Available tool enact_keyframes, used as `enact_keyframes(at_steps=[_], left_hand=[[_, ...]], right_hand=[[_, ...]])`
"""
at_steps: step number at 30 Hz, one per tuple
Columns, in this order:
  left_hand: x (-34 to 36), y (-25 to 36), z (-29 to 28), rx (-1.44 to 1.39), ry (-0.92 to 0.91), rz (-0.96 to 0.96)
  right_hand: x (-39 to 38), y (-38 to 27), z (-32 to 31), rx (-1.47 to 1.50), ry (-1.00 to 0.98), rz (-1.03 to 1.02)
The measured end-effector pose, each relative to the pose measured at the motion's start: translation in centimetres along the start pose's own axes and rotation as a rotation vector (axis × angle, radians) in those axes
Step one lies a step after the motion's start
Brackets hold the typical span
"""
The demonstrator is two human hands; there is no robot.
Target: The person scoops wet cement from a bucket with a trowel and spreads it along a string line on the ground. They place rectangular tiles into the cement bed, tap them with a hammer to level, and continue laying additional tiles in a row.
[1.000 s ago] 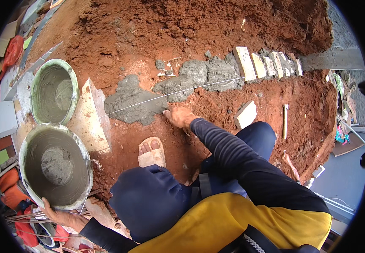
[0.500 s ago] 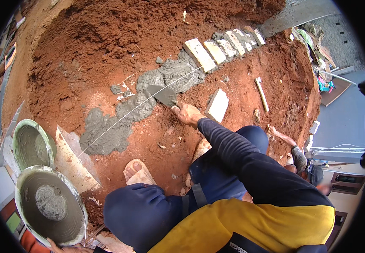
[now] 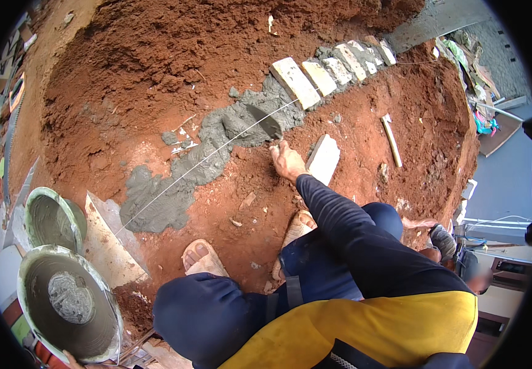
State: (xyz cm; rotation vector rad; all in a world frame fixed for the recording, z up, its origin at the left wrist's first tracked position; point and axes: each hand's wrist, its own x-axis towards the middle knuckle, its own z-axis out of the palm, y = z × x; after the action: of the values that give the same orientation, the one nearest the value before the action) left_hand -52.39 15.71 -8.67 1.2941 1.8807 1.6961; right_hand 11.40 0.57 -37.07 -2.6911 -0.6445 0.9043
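My right hand is closed around the handle of a pointing trowel. The trowel's dark blade rests at the grey mortar bed, close to a taut white string. Just beyond the blade, a pale brick leans at the near end of a row set in mortar. Beside my right hand a loose pale brick lies on the soil. At the lower left, my left hand grips the rim of a large bucket with some mortar in its bottom; most of that hand is cut off.
A second, smaller bucket stands behind the large one, beside a pale board. The red soil bank rises at the far side. A pale stick lies to the right. Another person crouches at the right edge.
My right hand has moved the trowel right along the mortar, toward the laid bricks, and its blade has turned. The large bucket has shifted slightly left. The other person's arm has drawn lower.
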Motion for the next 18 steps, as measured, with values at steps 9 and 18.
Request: enact_keyframes(at_steps=[9,18], left_hand=[[4.4,-4.6,-3.3,-0.183,0.140,-0.254],[5.0,-4.5,-3.5,-0.298,0.148,-0.303]], right_hand=[[-3.4,-2.7,1.6,-0.178,-0.098,-0.191],[-7.0,-5.3,2.9,-0.153,-0.256,-0.219]])
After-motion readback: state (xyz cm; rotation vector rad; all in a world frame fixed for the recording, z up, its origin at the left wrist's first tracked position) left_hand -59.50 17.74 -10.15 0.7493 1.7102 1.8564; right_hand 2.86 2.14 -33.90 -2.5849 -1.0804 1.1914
